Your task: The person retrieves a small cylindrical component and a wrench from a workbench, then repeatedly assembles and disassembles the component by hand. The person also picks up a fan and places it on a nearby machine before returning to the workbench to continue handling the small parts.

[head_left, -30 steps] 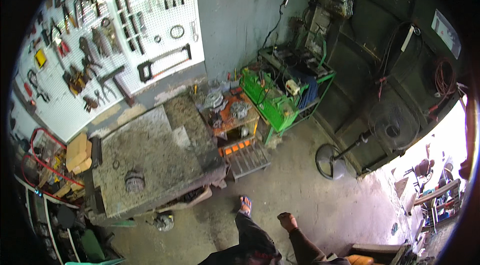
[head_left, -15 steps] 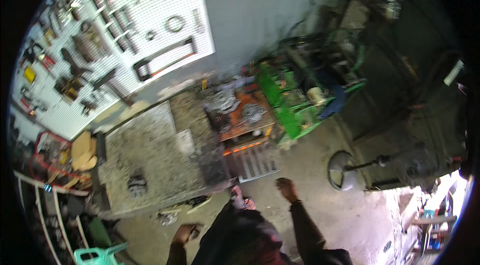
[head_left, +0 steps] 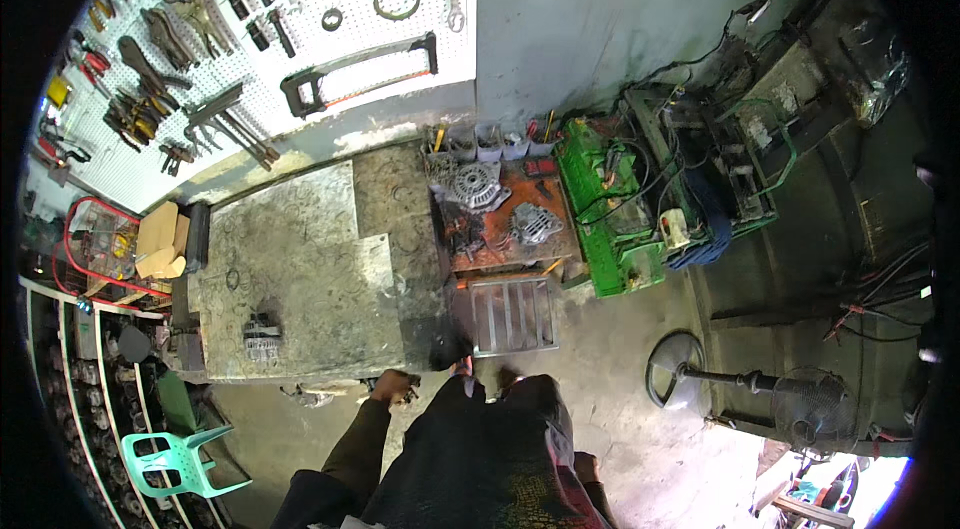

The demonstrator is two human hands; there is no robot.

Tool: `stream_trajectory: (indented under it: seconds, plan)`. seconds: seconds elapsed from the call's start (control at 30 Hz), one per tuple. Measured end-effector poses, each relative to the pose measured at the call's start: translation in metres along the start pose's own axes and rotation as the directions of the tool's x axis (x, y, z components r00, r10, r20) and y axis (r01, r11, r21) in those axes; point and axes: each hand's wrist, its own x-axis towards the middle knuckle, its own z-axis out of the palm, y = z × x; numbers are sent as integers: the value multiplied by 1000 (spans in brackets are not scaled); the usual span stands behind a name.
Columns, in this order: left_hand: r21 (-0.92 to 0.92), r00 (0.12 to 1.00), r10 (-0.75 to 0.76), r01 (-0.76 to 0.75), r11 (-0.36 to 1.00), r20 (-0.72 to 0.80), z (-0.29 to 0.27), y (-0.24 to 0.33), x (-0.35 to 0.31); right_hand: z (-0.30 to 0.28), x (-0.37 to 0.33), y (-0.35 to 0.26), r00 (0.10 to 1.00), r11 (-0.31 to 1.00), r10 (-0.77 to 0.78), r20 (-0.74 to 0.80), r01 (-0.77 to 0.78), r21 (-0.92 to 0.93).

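My left hand (head_left: 395, 387) is just off the front edge of the workbench (head_left: 300, 279). Its fingers are curled round something small and dark that I cannot make out. Low beside my body is my right hand (head_left: 588, 469), mostly hidden, with its fingers out of sight. A grey finned metal part (head_left: 262, 339) lies on the bench near that edge. To the right, two silver alternator housings rest on an orange-red worktop (head_left: 510, 254): a round housing (head_left: 475, 187) at the back and a smaller housing (head_left: 537, 223) nearer me.
Hand tools hang on a white pegboard (head_left: 350, 24), including a hacksaw (head_left: 360, 74). A green metal machine (head_left: 610, 229) stands right of the worktop, a metal grate (head_left: 513, 317) before it. A pedestal fan (head_left: 815, 404) lies right; a green plastic chair (head_left: 175, 464) stands left.
My view has shifted, and the bench sits nearer. My left hand has come up to the bench edge; my right hand, formerly stretched forward, has dropped back beside my body.
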Motion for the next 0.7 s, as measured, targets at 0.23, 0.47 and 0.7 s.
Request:
stream_trajectory:
  seconds: [0.23,0.47,0.7]
  plan:
    - [-156,970,-5,-34,987,-241,34,-23,13,-60,129,64,953,558,177,246,-303,773]
    - [-23,949,105,-117,993,-297,127,-17,-25,-216,233,132,857,373,499,131,-349,860]
    - [-432,910,-219,50,901,-351,203,-36,-86,-285,274,114,702,-21,392,595,-639,769]
